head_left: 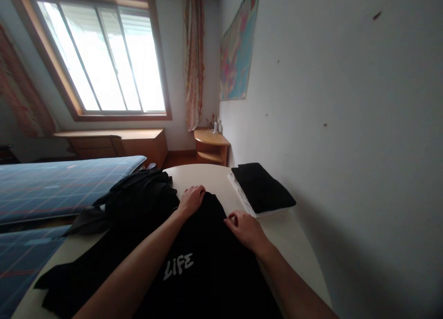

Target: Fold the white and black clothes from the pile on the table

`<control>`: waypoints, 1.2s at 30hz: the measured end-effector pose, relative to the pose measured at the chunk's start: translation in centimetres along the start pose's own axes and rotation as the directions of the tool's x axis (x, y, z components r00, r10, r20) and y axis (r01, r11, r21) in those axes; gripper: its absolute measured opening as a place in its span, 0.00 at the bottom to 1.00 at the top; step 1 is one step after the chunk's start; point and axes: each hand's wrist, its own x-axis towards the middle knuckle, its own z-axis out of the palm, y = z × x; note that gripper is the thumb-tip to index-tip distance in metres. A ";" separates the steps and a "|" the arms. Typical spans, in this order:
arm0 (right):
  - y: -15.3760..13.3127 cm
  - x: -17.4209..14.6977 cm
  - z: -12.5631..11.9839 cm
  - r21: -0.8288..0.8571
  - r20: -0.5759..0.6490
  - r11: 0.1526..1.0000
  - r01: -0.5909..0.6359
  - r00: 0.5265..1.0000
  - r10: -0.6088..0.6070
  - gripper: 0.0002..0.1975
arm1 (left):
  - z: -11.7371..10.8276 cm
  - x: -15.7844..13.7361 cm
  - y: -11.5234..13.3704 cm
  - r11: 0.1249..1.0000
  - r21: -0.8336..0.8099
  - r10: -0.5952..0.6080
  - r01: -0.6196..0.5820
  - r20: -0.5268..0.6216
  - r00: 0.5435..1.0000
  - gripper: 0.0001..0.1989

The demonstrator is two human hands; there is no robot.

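A black T-shirt [211, 245] with white lettering, upside down from here, lies spread on a round pale table [297, 245]. My left hand [192, 200] is at the shirt's far edge, its fingers bent over the cloth. At the right edge, my right hand [246, 227] is closed, thumb and fingertips pinching the fabric. To the left of my left hand is a crumpled pile of black clothes [138, 199]. A sleeve-like black piece stretches toward the table's near left side.
Folded black cloth [263, 187] sits on white wrapping at the table's right, by the wall [363, 171]. A blue plaid mattress [69, 183] borders the left. Farther back stand a wooden desk [145, 144] and a corner shelf [211, 141] beneath the window side.
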 end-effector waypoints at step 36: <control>-5.9 5.7 3.8 -0.299 0.050 0.939 0.167 0.986 -0.159 0.23 | 0.2 -8.0 1.6 0.977 0.118 -0.167 0.179 -0.102 0.981 0.19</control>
